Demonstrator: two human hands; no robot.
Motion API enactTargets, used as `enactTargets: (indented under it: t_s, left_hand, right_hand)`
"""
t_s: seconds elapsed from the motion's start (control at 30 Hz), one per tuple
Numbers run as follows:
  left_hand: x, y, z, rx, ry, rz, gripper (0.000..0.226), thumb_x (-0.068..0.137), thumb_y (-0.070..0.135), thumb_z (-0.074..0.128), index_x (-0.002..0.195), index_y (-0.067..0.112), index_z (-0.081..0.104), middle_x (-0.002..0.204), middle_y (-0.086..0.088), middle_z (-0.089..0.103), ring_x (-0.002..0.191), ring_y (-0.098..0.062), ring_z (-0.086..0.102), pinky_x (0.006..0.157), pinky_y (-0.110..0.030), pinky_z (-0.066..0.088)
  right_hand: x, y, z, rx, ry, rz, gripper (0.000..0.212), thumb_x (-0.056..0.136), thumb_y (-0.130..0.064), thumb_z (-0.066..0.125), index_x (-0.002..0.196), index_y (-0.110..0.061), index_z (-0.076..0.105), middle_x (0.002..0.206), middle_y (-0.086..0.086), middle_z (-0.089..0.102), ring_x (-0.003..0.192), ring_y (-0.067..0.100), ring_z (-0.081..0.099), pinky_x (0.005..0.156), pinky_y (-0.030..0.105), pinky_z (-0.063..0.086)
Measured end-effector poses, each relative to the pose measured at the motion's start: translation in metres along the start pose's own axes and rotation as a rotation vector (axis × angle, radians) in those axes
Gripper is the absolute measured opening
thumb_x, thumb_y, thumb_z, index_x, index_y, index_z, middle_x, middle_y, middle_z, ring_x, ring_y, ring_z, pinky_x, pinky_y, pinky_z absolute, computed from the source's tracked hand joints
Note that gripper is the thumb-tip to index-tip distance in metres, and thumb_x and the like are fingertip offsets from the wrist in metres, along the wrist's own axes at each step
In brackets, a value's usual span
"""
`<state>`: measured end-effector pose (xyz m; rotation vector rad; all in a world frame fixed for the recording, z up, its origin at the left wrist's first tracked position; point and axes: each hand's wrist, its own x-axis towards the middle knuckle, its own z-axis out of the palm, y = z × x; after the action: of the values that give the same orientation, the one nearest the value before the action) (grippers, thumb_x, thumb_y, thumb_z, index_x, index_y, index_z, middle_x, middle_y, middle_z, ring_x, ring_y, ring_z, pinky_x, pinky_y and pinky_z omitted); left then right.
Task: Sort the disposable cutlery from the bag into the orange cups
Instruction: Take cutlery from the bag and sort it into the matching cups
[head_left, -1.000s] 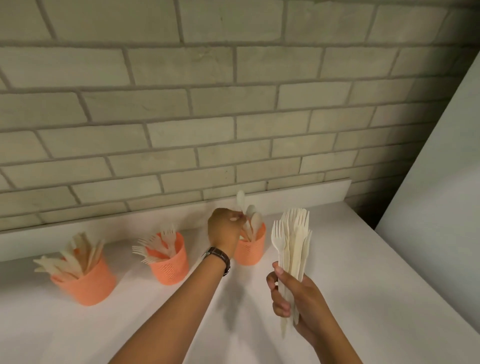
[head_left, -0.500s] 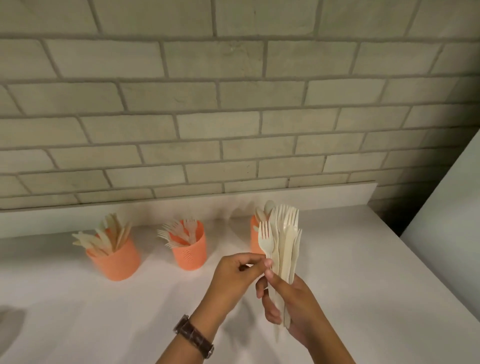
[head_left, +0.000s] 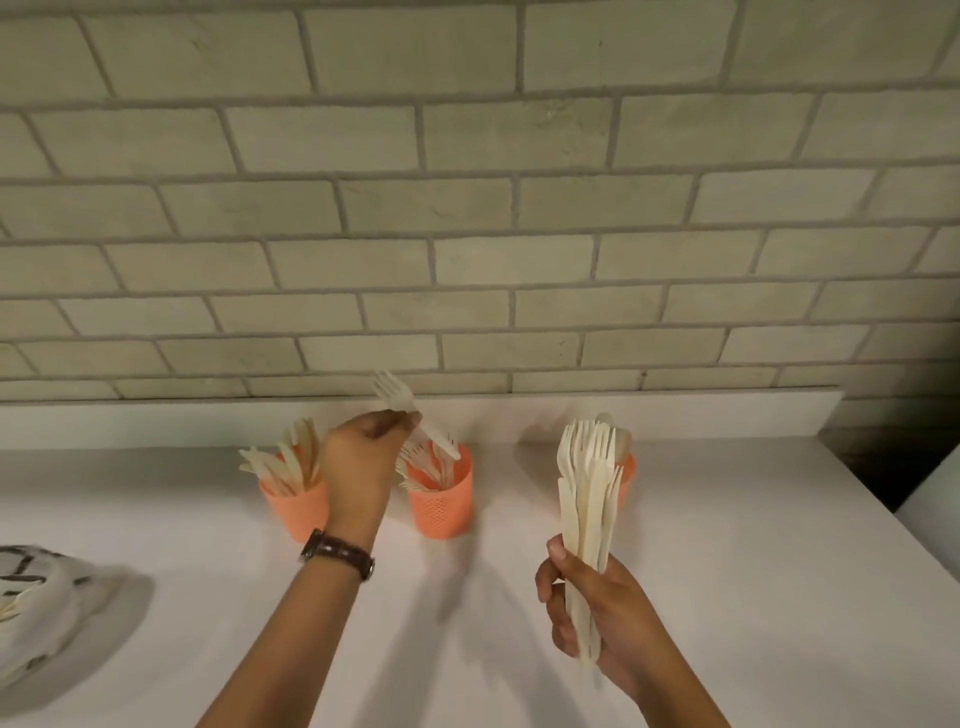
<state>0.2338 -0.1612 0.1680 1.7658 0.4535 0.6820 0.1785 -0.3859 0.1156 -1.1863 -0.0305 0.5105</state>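
The left hand (head_left: 358, 462) pinches one fork (head_left: 397, 402) between thumb and fingertips, with the handle aimed down at the middle orange cup (head_left: 440, 501). This cup holds forks already, so the sorting fits. The right hand (head_left: 597, 613) has its grip clenched around the cutlery bundle (head_left: 587, 488), kept upright at lower right for easy picking. Behind it the right cup (head_left: 628, 475) perhaps holds spoons. The bag (head_left: 36, 608) lies at lower left.

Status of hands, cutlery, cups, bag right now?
left hand: pinching one fork.
fork: tilted, tines up, handle end at middle cup's mouth.
right hand: gripping the cutlery bundle.
cutlery bundle: upright, tines up.
left cup: upright, holds knives.
middle cup: upright, holds forks.
right cup: mostly hidden behind the bundle.
bag: lying on the counter, partly out of frame.
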Motion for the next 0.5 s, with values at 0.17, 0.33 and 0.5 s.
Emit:
enactTargets:
  t_s: [0.17,0.33,0.5]
  left_hand:
    - [0.02,-0.034,0.019,0.273,-0.007,0.02,0.017,0.078,0.022,0.072,0.085,0.008,0.075,0.09,-0.009,0.074,0.084,-0.021,0.067,0.067,-0.018,0.043]
    - [0.013,-0.048,0.023,0.298,-0.085,-0.104,0.046,0.071,0.032,0.076,0.11,0.009,0.068,0.113,-0.01,0.069,0.104,-0.023,0.063,0.097,-0.028,0.043]
    - [-0.045,-0.017,0.009,0.14,-0.172,-0.008,0.016,0.076,0.012,0.073,0.078,0.027,0.068,0.072,0.015,0.069,0.057,-0.002,0.051,0.056,-0.004,0.037]
  right_hand:
    - [0.006,-0.003,0.003,0.035,-0.028,-0.014,0.021,0.083,-0.026,0.058,0.084,-0.007,0.048,0.063,0.011,0.054,0.032,0.015,0.033,0.038,0.02,0.031]
    - [0.01,-0.004,0.007,0.024,-0.05,-0.02,0.023,0.085,-0.025,0.061,0.083,-0.008,0.047,0.063,0.01,0.053,0.032,0.014,0.033,0.038,0.02,0.031]
    - [0.01,-0.005,0.013,0.038,-0.075,-0.035,0.024,0.081,-0.019,0.069,0.076,-0.007,0.049,0.064,0.009,0.052,0.032,0.01,0.029,0.037,0.016,0.025]
